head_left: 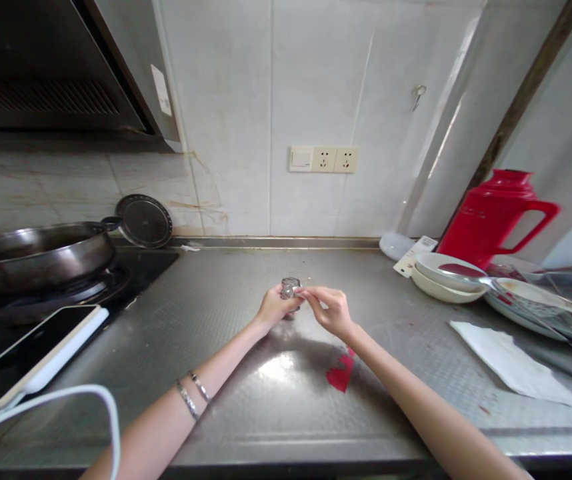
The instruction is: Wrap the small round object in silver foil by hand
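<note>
A small, see-through grey container (291, 285) is gripped by the left hand (271, 309) at its eight o'clock side, the right hand (333, 311) touching its three o'clock edge. Whether its base meets the counter (231, 283) cannot be told.

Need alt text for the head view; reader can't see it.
A person's left hand holds a small glassy object over a metal counter, with the right hand at its side. A pan sits on the stove to the left; a red flask and bowls are to the right.
</note>
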The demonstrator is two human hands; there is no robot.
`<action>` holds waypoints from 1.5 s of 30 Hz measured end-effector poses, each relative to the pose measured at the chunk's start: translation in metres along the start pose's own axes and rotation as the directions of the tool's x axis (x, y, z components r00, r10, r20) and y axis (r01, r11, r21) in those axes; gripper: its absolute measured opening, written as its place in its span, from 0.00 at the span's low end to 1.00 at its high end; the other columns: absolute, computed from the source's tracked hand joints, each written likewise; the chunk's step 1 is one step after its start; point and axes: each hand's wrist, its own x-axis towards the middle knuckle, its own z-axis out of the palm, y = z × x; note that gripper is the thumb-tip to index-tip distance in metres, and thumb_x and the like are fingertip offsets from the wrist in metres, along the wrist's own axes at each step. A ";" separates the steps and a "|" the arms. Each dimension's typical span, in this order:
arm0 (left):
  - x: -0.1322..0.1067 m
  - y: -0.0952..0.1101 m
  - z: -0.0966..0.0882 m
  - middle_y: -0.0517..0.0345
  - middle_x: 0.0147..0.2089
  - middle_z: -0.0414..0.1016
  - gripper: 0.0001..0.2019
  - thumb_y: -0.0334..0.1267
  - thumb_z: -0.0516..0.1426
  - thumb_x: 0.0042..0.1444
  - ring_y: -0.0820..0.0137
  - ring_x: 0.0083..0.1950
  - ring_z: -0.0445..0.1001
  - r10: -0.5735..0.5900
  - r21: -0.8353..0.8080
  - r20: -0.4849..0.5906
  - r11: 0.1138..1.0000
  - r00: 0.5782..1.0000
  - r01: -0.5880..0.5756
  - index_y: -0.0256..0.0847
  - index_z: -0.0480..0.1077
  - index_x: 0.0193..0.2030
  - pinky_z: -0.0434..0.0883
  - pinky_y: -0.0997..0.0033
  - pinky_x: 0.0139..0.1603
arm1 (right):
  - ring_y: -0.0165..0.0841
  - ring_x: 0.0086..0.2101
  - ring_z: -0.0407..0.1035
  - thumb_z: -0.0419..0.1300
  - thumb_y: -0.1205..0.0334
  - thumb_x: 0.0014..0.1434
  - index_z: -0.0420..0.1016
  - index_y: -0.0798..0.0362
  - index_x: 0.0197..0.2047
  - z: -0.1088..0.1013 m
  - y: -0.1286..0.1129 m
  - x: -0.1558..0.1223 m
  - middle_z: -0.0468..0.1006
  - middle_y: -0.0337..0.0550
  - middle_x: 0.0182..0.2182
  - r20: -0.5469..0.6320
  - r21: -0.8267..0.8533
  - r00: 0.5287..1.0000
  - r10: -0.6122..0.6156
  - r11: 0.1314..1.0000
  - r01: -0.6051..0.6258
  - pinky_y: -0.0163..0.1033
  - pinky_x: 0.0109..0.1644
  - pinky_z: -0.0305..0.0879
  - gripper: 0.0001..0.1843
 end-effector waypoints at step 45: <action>0.009 -0.020 -0.019 0.39 0.58 0.67 0.60 0.38 0.71 0.31 0.56 0.58 0.67 0.205 0.203 0.180 0.949 0.962 -0.240 0.39 0.40 0.68 0.60 0.52 0.61 | 0.37 0.39 0.75 0.67 0.54 0.46 0.71 0.54 0.48 0.021 0.001 0.002 0.79 0.46 0.42 0.315 0.500 0.758 0.571 0.580 -0.644 0.42 0.45 0.72 0.26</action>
